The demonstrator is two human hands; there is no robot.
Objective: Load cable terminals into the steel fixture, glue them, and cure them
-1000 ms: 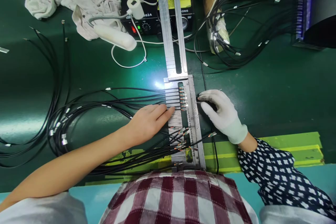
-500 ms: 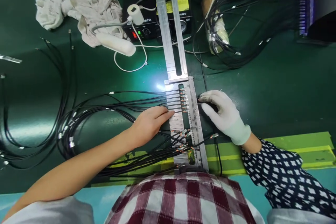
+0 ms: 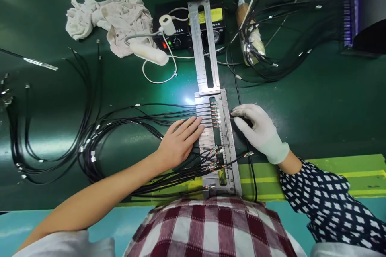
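white glove [image 3: 262, 132], dark patterned sleeve [image 3: 328, 198], maroon-checked garment [image 3: 208, 229].

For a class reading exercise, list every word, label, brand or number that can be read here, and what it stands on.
"82A": black box, its start hidden.
"ONG": same box, right side, its start unclear.
Too small to read: the print on the yellow label, around the dial and any on the white cable tags.

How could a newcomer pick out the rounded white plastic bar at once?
On the green tabletop, find the black box with red and green lights. By its front left corner, against crumpled off-white cloth, lies the bar: smooth and elongated, unlike the stubby white connector.
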